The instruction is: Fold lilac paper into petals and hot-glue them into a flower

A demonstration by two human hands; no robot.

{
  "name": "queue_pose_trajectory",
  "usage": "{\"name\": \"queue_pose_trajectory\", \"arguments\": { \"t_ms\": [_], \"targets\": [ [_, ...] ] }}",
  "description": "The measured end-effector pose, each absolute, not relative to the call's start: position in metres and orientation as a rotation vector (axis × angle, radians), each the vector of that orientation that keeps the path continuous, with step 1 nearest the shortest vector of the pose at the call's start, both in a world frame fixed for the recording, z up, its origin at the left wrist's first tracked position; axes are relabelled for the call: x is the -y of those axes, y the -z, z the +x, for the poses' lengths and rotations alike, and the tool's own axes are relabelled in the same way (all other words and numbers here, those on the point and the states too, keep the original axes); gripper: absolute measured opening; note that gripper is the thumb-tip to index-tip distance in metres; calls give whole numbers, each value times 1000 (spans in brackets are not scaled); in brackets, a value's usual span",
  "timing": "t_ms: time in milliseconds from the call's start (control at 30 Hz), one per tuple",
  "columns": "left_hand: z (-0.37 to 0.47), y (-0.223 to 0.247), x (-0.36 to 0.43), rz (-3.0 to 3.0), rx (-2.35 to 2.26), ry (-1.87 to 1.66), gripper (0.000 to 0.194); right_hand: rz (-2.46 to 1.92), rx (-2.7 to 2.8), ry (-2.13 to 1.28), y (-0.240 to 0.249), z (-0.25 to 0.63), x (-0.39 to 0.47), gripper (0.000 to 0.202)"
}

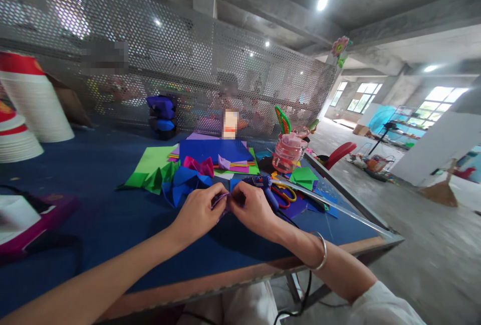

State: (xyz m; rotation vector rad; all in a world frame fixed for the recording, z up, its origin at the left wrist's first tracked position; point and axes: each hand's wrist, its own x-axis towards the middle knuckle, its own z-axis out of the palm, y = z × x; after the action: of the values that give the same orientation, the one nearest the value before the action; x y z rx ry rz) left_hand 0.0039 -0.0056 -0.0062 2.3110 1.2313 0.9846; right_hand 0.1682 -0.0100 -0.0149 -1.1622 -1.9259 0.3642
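Above the near part of the blue tabletop, my left hand (pixel 201 210) and my right hand (pixel 253 209) meet with fingers pinched. Between them is a small piece of purple paper (pixel 222 210), mostly covered by my fingers. Just beyond my left hand lie folded paper pieces: a blue one (pixel 184 184), a green one (pixel 152 179) and a magenta one (pixel 199 166). A dark blue glue gun (pixel 267 184) rests right behind my right hand, its cable running toward the table edge. Scissors with red and yellow handles (pixel 285 195) lie beside it.
Stacked coloured paper sheets (pixel 214 150) lie farther back. At the right stand a pink transparent jar (pixel 288 152) and a long clear strip (pixel 330 204) near the metal table edge. Paper cup stacks (pixel 41 94) and a purple object (pixel 48 224) occupy the left. A perforated metal screen (pixel 180 54) rises behind.
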Motion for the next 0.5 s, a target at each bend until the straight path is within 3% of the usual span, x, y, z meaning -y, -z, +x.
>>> {"name": "queue_pose_trajectory", "arguments": {
  "t_ms": [500],
  "targets": [
    [5, 8, 5, 2328, -1321, -906, 24, -1161, 1944, -346, 15, 170, 8, 10]
  ]
}}
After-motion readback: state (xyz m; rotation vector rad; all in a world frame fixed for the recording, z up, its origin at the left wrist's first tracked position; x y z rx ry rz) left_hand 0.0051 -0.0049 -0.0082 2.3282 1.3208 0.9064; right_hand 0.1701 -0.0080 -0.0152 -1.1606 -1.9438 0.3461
